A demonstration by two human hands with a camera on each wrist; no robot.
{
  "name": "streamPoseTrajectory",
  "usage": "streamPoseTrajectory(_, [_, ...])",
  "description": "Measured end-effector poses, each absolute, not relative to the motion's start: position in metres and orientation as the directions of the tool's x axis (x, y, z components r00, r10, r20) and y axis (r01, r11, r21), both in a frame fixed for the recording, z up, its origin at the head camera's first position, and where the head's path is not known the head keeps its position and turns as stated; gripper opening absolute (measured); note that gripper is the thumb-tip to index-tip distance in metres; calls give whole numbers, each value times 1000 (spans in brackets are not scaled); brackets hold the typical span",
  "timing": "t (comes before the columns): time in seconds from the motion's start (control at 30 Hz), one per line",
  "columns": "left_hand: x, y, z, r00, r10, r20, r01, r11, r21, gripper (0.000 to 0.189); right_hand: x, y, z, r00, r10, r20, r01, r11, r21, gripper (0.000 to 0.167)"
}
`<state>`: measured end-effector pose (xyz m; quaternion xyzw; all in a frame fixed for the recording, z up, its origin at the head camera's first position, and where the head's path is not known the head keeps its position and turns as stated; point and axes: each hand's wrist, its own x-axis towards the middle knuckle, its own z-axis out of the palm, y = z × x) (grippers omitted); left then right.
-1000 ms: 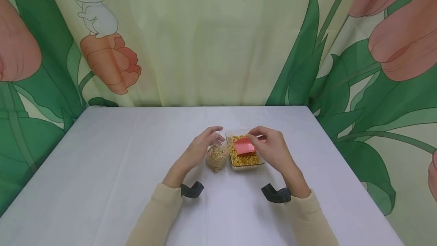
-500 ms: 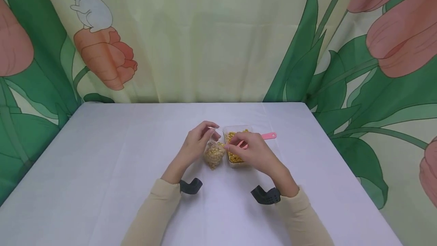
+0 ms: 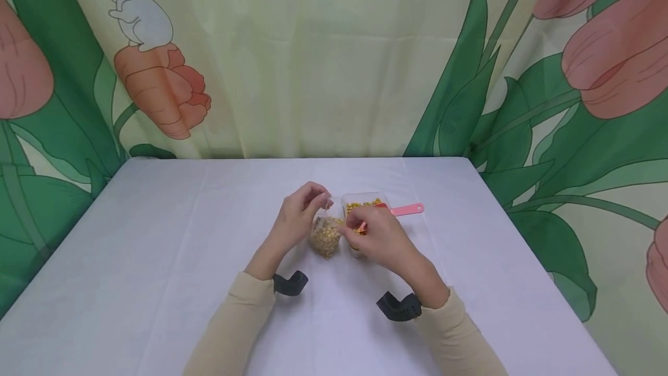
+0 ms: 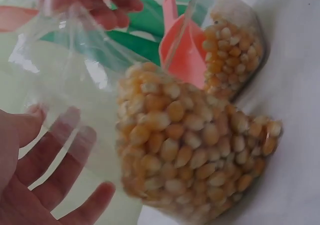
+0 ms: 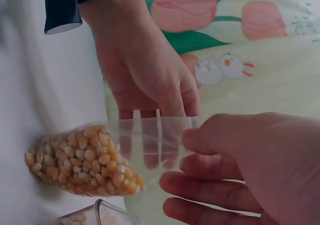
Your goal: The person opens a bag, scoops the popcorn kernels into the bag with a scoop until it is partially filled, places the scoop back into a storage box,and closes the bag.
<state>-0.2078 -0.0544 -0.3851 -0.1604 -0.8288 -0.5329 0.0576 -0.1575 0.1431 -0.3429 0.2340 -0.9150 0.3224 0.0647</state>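
A clear plastic bag [image 3: 326, 237] of corn kernels [image 4: 175, 140] stands on the table, its lower part bulging. My left hand [image 3: 297, 213] pinches the bag's upper edge between thumb and forefinger, the other fingers spread behind the clear film in the left wrist view. Opposite it, my right hand [image 3: 378, 231] pinches the other side of the top edge, as the right wrist view [image 5: 240, 160] shows. Just right of the bag is a clear container [image 3: 365, 195] with more kernels, partly hidden by my right hand. A pink scoop [image 3: 409, 209] rests in it, handle sticking out to the right.
A white cloth covers the table [image 3: 235, 202]. Behind it hangs a curtain [image 3: 313, 74] printed with tulips and a rabbit. Each wrist wears a dark camera mount [image 3: 399, 306].
My right hand has let go of the scoop, leaving it in the container, and moved left to the bag, where it now pinches the top edge. The left hand has stayed at the bag.
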Motion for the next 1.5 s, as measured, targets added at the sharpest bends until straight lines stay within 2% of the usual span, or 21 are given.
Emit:
streamPoseTrajectory(0.23, [-208, -71, -376, -919, 178, 352, 395, 420, 817, 14, -162, 148, -340, -887, -371, 276, -462, 690, -557, 4])
streamPoseTrajectory(0.53, [-197, -88, -365, -913, 192, 360, 407, 483, 775, 10, -181, 153, -343, -882, -323, 344, -471, 654, -592, 5])
streamPoseTrajectory(0.67, [-197, -92, -361, -915, 238, 326, 403, 484, 777, 13, -186, 151, -342, -894, -327, 307, -448, 646, -618, 5])
streamPoseTrajectory(0.9, [-199, -100, -352, -894, 322, 312, 444, 546, 710, 12, -191, 147, -334, -906, -355, 228, -415, 648, -638, 8])
streamPoseTrajectory(1.13, [-202, -100, -346, -890, 368, 269, 450, 611, 651, 10, -192, 143, -327, -900, -412, 144, -410, 688, -599, 12])
streamPoseTrajectory(1.5, [-199, -102, -340, -881, 382, 279, 469, 633, 615, 7, -201, 143, -323, -872, -438, 218, -481, 687, -544, 6])
